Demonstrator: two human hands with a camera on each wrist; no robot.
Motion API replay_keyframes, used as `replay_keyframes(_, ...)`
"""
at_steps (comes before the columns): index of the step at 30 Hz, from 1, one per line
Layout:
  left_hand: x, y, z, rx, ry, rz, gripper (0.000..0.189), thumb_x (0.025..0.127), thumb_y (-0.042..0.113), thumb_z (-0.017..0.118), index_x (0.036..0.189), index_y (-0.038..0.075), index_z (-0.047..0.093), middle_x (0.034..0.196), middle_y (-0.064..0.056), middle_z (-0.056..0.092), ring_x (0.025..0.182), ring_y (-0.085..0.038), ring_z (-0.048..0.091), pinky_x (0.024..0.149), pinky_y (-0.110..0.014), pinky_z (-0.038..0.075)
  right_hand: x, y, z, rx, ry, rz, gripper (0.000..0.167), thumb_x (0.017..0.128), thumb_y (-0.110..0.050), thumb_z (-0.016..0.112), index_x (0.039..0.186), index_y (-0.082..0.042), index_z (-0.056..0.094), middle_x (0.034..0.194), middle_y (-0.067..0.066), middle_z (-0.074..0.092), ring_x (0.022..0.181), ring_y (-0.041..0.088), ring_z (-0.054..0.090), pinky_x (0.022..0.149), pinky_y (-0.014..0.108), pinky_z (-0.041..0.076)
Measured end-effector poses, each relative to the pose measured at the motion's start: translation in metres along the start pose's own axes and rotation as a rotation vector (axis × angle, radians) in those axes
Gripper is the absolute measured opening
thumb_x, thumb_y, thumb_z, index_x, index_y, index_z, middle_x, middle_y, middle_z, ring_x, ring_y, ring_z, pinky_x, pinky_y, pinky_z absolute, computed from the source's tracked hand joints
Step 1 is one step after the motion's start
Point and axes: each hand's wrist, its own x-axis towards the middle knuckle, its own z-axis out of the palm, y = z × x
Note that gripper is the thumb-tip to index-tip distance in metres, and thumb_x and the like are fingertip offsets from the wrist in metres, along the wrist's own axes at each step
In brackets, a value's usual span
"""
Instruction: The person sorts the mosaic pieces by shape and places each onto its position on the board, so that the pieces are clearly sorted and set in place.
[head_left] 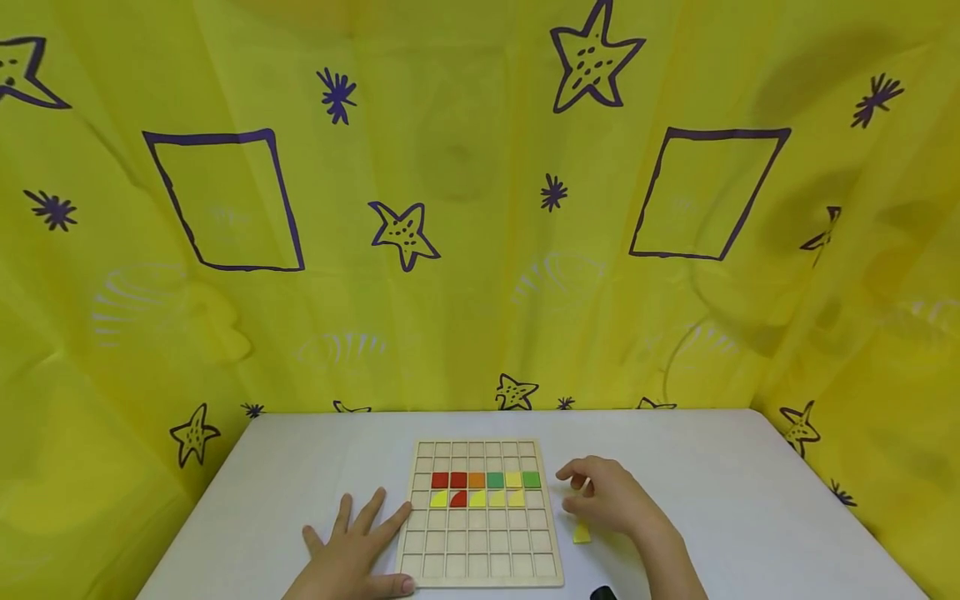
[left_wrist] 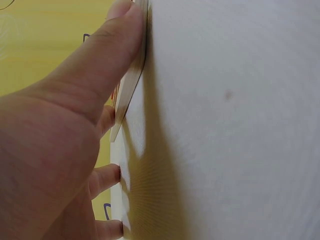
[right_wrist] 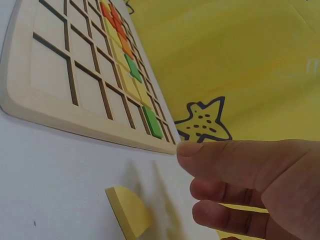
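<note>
A wooden grid board (head_left: 476, 568) lies on the white table, with two rows of coloured pieces in its middle cells. The upper row has red, orange, green and yellow squares; the lower row has mostly yellow pieces with curved edges and a red one (head_left: 458, 499). My left hand (head_left: 348, 554) is spread flat at the board's left side, its thumb resting on the lower edge. To the right of the board my right hand (head_left: 609, 498) hovers with loosely bent fingers, thumb and index apart, nothing between them. A yellow curved-edge piece (right_wrist: 131, 212) lies on the table just below it.
A dark object (head_left: 602, 593) pokes into the head view at the bottom edge, right of the board. Yellow curtains (head_left: 465, 333) with star drawings enclose the table (head_left: 750, 500) at the back and sides.
</note>
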Motion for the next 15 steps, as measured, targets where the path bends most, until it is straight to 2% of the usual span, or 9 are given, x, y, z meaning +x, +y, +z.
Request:
replay_keyframes(8,-0.0028,0.0024,-0.0034,-0.022,0.004,0.01,0.101,0.065,0.079,0.068,0.151,0.031,0.044,0.16,-0.019,0.033,0.14,-0.067,0.013,0.083,-0.094,-0.001,-0.0058,0.0049,-0.0049,0.044,-0.055,-0.04,0.031,0.074,-0.01,0.084,0.102,-0.011,0.072,0.083,-0.001,0.06,0.071,0.014,0.051,0.063,0.026,0.042)
replay_keyframes(15,-0.0032,0.0022,-0.0029,-0.027,0.001,0.007,0.102,0.064,0.079,0.069,0.15,0.031,0.044,0.16,-0.019,0.032,0.14,-0.067,0.013,0.083,-0.094,0.0,-0.0066,0.0074,-0.0045,0.043,-0.086,-0.001,0.031,0.07,-0.01,0.086,0.097,-0.012,0.071,0.081,0.001,0.057,0.072,0.016,0.051,0.063,0.027,0.041)
